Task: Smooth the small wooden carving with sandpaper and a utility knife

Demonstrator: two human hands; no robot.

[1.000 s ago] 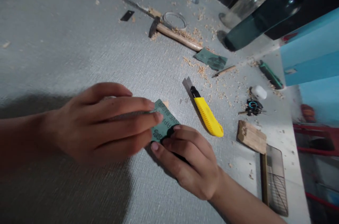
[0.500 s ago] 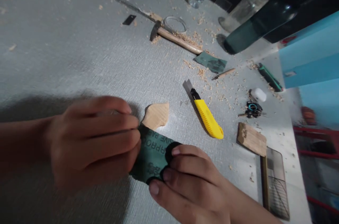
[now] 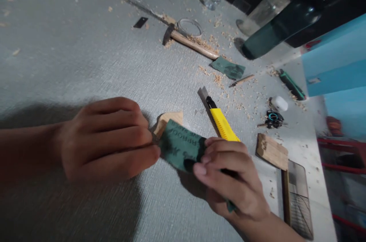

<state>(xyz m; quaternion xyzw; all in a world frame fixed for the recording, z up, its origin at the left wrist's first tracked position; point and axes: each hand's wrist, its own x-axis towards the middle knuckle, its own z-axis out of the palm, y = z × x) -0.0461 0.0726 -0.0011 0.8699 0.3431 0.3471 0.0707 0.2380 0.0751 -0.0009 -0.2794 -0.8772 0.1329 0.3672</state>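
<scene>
Left hand (image 3: 111, 139): human, bare, with slender rounded fingers, softly ridged knuckles and a narrow wrist joining a bare left forearm (image 3: 31, 145); nails hidden, contours somewhat blurred and shaded along the lower side. Right hand (image 3: 236, 175): human, bare, similar in build, with tapering fingers, short rounded nails partly discernible at the tips, and a bare right forearm (image 3: 265, 225), smooth in outline, cropped by the lower edge of the view; finer skin detail too soft to make out.
</scene>
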